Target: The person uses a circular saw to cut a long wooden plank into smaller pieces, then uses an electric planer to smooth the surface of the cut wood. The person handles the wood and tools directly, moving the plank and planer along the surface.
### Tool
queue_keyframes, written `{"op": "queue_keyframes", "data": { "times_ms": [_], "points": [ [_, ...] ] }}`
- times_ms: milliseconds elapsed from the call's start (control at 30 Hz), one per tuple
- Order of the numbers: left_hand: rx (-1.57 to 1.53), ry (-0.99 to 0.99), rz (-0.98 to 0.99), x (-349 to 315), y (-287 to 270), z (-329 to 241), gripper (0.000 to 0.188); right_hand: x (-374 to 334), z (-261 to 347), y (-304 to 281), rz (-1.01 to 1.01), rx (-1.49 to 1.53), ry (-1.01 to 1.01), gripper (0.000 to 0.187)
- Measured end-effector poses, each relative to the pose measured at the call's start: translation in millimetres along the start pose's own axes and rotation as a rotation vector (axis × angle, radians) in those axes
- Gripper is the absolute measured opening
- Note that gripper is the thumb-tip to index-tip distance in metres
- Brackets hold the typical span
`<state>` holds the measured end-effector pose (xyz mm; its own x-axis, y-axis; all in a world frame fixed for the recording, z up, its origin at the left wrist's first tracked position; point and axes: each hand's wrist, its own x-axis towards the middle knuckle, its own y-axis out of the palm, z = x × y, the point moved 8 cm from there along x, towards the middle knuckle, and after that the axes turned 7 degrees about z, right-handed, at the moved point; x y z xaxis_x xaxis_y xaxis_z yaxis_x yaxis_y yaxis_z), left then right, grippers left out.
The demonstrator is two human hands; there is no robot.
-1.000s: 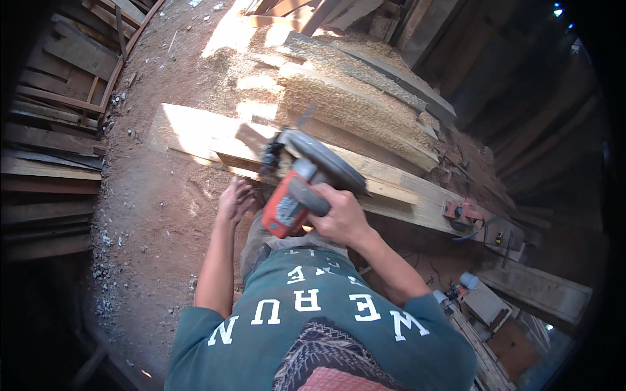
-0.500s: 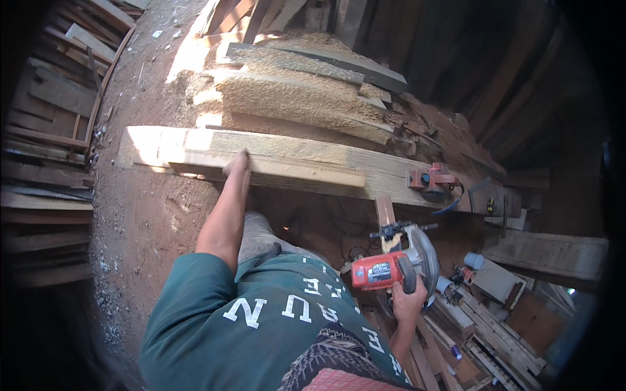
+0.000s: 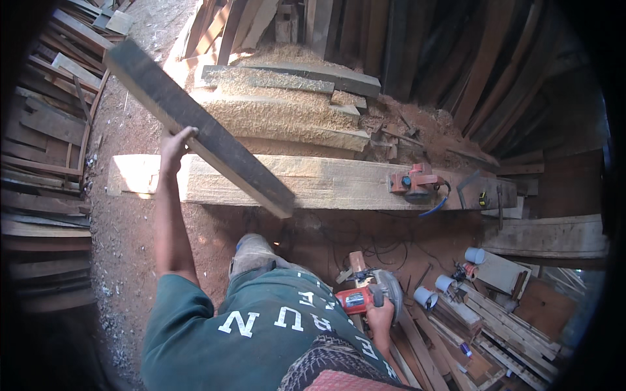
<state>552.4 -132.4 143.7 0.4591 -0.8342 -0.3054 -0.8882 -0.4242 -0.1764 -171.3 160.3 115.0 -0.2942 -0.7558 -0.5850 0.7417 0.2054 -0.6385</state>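
Fingers of the left hand [image 3: 174, 146] are closed on the beam [image 3: 225, 150], which extends on both sides; the right hand [image 3: 379, 317] clasps the saw [image 3: 353, 300]. Lifting seems the step; next move calls for balance.

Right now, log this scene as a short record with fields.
left hand: grips a dark-faced wooden beam, held at a slant
right hand: holds a red circular saw by its handle
plank: long, pale, across the middle
on plank: red power tool; yellow-and-black tape measure
beyond plank: shavings-covered boards
right side: three pale-blue buckets
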Motion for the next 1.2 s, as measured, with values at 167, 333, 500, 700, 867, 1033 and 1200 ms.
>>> {"op": "queue_keyframes", "data": {
  "times_ms": [167, 333, 500, 700, 867, 1033, 1200],
  "points": [
    [0.384, 0.212, 0.022, 24.9, 11.0, -87.9, 0.059, 12.8, 24.5, 6.1, 0.067, -0.122, -0.028, 0.039],
    [0.803, 0.225, 0.204, -11.1, 100.6, -153.1, 0.051, 16.1, 35.7, 8.6, 0.057, -0.215, -0.057, 0.04],
    [1.065, 0.242, 0.547, -35.3, 192.9, -149.1, 0.048, 15.2, 42.5, 2.6, 0.061, -0.164, -0.042, 0.036],
    [1.379, 0.139, 0.927, -38.8, 267.9, -3.3, 0.011, 15.0, 34.4, 3.1, 0.039, -0.125, -0.035, 0.03],
    [1.558, 0.146, 1.245, -51.6, 288.2, 106.0, 0.024, 11.2, 19.8, 6.8, 0.067, -0.125, 0.01, 0.036],
    [1.202, -0.161, 1.06, -25.8, 258.9, 177.3, 0.085, 6.5, 19.1, 8.7, 0.028, -0.129, 0.011, 0.033],
    [1.485, 0.219, 0.814, -62.4, 243.8, 184.3, 0.121, 6.7, 16.5, 9.7, 0.042, -0.113, 0.031, 0.035]
  ]
}}
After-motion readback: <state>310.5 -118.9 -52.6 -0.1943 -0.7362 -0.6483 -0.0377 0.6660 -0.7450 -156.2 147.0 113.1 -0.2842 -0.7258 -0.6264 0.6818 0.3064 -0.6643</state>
